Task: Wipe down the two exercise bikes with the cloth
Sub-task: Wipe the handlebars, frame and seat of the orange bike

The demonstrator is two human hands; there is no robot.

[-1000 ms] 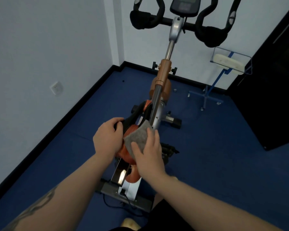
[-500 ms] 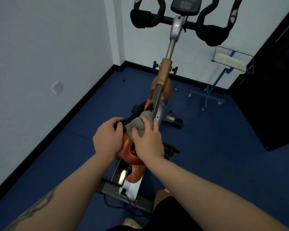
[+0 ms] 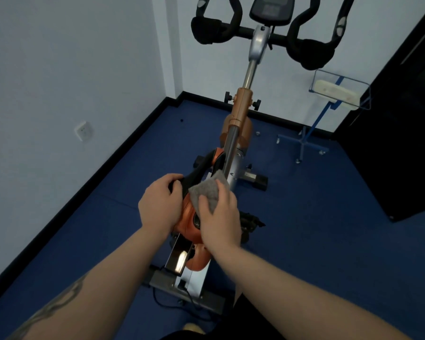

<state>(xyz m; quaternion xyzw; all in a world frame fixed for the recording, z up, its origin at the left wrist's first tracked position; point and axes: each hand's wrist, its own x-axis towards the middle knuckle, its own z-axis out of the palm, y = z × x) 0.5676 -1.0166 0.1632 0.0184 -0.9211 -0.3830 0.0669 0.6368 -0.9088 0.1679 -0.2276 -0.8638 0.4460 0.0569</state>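
Grey cloth (image 3: 205, 191) lies crumpled on the orange exercise bike (image 3: 239, 111), probably its frame.

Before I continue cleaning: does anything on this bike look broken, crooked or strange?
Nothing stands out. The exercise bike stands upright, the left hand holds its black part, and the right hand presses the grey cloth on it.

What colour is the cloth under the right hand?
Grey, a felt-like cloth, seen in the head view.
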